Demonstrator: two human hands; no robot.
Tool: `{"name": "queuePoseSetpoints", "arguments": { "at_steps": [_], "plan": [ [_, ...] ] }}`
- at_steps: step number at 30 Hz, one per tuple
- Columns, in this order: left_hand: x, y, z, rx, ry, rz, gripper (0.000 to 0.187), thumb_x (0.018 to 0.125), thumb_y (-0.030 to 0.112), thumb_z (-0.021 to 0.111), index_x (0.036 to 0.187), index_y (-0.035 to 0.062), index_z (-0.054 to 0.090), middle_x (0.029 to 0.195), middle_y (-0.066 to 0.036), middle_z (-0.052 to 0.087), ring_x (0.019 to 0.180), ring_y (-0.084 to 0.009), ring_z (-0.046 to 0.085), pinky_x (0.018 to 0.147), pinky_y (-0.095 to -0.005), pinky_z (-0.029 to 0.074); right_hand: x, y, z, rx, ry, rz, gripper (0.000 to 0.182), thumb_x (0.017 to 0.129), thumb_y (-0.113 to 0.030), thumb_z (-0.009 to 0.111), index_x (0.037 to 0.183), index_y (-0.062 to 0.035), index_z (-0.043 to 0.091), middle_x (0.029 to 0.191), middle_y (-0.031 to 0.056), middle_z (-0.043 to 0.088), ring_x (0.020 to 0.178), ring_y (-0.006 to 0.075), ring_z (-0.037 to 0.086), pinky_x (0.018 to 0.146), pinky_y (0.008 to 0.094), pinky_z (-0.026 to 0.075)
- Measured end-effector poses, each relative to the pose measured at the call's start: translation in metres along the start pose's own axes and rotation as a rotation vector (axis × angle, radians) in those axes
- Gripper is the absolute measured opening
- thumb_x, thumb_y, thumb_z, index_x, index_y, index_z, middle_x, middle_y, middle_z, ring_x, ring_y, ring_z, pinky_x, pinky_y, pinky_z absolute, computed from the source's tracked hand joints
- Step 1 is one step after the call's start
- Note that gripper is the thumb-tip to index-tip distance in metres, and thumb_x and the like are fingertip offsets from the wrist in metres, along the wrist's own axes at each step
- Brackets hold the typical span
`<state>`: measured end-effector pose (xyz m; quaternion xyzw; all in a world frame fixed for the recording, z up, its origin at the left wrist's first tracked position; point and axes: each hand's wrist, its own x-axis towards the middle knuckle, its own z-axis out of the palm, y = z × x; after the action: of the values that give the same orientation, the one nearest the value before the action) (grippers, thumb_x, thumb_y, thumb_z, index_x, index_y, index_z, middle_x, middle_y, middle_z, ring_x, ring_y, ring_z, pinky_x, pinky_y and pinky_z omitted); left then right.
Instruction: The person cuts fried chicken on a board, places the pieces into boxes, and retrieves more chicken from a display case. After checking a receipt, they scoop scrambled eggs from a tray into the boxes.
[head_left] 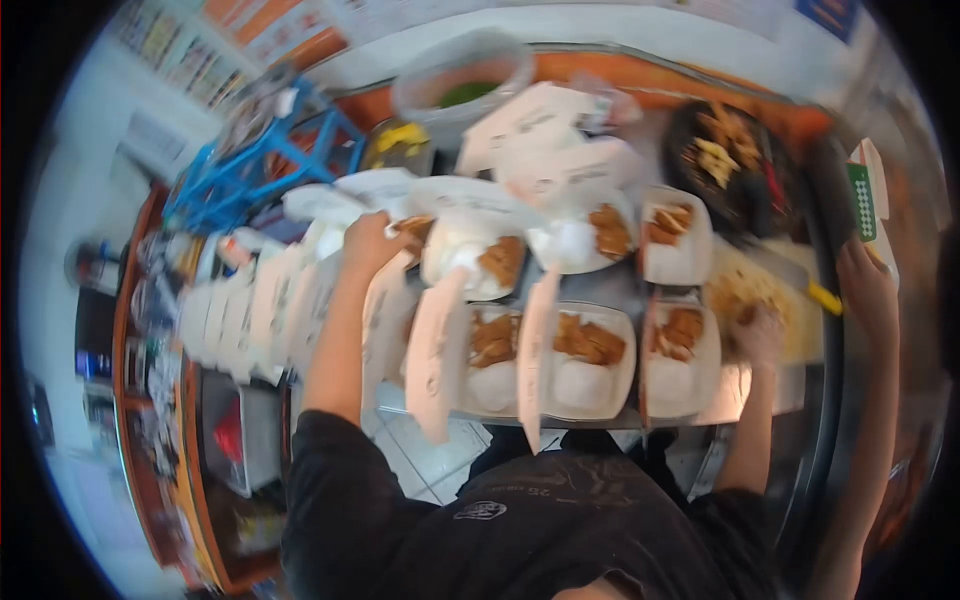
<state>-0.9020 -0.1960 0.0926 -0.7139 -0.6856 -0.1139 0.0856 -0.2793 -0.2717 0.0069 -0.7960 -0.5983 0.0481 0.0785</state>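
Observation:
My left hand point(369, 241) reaches over the back row of takeaway boxes, its fingers curled beside a brown fried piece point(414, 227). Blur hides whether they pinch the piece or a box edge. Low over the cutting board point(790, 275), my right hand point(760, 337) has its fingers bent around a piece of fried cutlet point(746, 314). Between my hands stand several open boxes, including a front box point(622, 405), with sliced fried cutlet point(588, 340) and a white mound that looks like rice point(585, 385). Several box lids point(432, 360) stand upright.
A knife with a yellow handle point(825, 297) lies on the board's right side. Another person's hand point(866, 275) is by a green-and-white box point(866, 205) at right. Behind are a dark pan with fried food point(728, 150), a clear tub point(465, 70) and a blue rack point(265, 155).

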Motion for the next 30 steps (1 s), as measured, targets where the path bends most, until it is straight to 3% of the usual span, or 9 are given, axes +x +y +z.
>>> {"name": "queuePoseSetpoints", "arguments": {
  "at_steps": [4,6,9,13,17,19,21,24,30],
  "plan": [
    [-0.037,-0.037,-0.062,0.02,0.084,-0.176,0.036,0.072,0.035,0.069,0.087,0.0018,0.065,0.068,-0.017,0.063,0.07,-0.035,0.064,0.063,-0.0429,0.049,-0.004,-0.004,0.024,0.024,0.124,-0.018,0.047,0.068,-0.021,0.069,0.11,-0.0046,0.055,0.099,0.0166,0.063,0.097,0.0306,0.06,0.084,0.0412,0.048],
    [-0.06,-0.053,-0.106,-0.144,0.121,-0.322,0.031,0.076,0.03,0.068,0.092,0.0033,0.066,0.067,-0.014,0.063,0.067,-0.0303,0.063,0.061,-0.0396,0.047,-0.012,-0.031,-0.011,0.654,-0.118,0.145,0.043,0.072,-0.007,0.066,0.112,-0.0005,0.052,0.102,0.0109,0.061,0.096,0.021,0.059,0.082,0.0322,0.048],
    [-0.108,-0.117,-0.144,-0.145,0.249,-0.365,0.027,0.079,0.026,0.067,0.095,0.0042,0.066,0.062,-0.01,0.06,0.059,-0.026,0.06,0.058,-0.0375,0.046,-0.037,-0.122,-0.065,1.02,-0.048,-0.146,0.049,0.074,0.001,0.061,0.122,-0.0001,0.049,0.107,0.0055,0.056,0.093,0.0129,0.054,0.078,0.0246,0.045],
    [-0.183,-0.235,-0.153,-0.307,0.228,-0.548,0.025,0.08,0.023,0.067,0.097,0.0038,0.066,0.07,-0.01,0.063,0.067,-0.0241,0.06,0.063,-0.0374,0.046,-0.126,-0.375,-0.148,0.987,-0.289,-0.275,0.056,0.069,0.001,0.061,0.124,-0.0057,0.049,0.105,0.0017,0.051,0.084,0.0071,0.052,0.064,0.0175,0.042],
    [-0.243,-0.335,-0.077,-0.702,0.343,-0.265,0.045,0.081,0.014,0.066,0.122,0.0016,0.054,0.114,-0.018,0.058,0.105,-0.0311,0.056,0.093,-0.0369,0.042,-0.184,-0.602,-0.11,1.186,-0.649,-0.493,0.063,0.075,-0.006,0.068,0.133,-0.0091,0.045,0.123,0.006,0.052,0.103,0.013,0.053,0.074,0.0244,0.046],
    [-0.263,-0.318,-0.051,-0.925,0.084,-0.234,0.049,0.083,0.011,0.062,0.129,0.0006,0.047,0.118,-0.02,0.055,0.109,-0.0342,0.055,0.097,-0.037,0.04,-0.184,-0.72,-0.081,0.581,-0.675,-0.668,0.056,0.08,-0.013,0.067,0.131,-0.0081,0.046,0.117,0.0078,0.055,0.105,0.014,0.054,0.084,0.0268,0.046],
    [-0.266,-0.314,-0.048,-1.041,-0.026,-0.303,0.047,0.083,0.006,0.057,0.128,-0.0008,0.047,0.117,-0.022,0.055,0.109,-0.0371,0.054,0.095,-0.0396,0.042,-0.159,-0.805,0.01,0.626,-0.489,-1.016,0.047,0.074,-0.023,0.07,0.117,-0.0084,0.056,0.119,0.0105,0.057,0.105,0.0238,0.057,0.092,0.0351,0.045],
    [-0.274,-0.331,-0.045,-1.007,0.073,-0.231,0.046,0.082,0.003,0.054,0.127,-0.0022,0.047,0.116,-0.023,0.055,0.107,-0.0386,0.054,0.092,-0.0407,0.043,-0.164,-0.899,0.07,-0.08,-0.521,-1.182,0.063,0.075,-0.039,0.062,0.123,0.0006,0.051,0.117,0.0226,0.057,0.108,0.0333,0.056,0.093,0.0382,0.044],
    [-0.254,-0.351,-0.061,-0.986,0.061,-0.192,0.044,0.081,0.002,0.056,0.125,-0.0016,0.049,0.117,-0.021,0.056,0.107,-0.0368,0.055,0.09,-0.0402,0.045,-0.158,-0.834,0.027,0.141,-0.123,-1.063,0.053,0.083,-0.033,0.059,0.124,0.0013,0.054,0.111,0.0221,0.061,0.103,0.0331,0.058,0.095,0.0402,0.043]
  ]
}}
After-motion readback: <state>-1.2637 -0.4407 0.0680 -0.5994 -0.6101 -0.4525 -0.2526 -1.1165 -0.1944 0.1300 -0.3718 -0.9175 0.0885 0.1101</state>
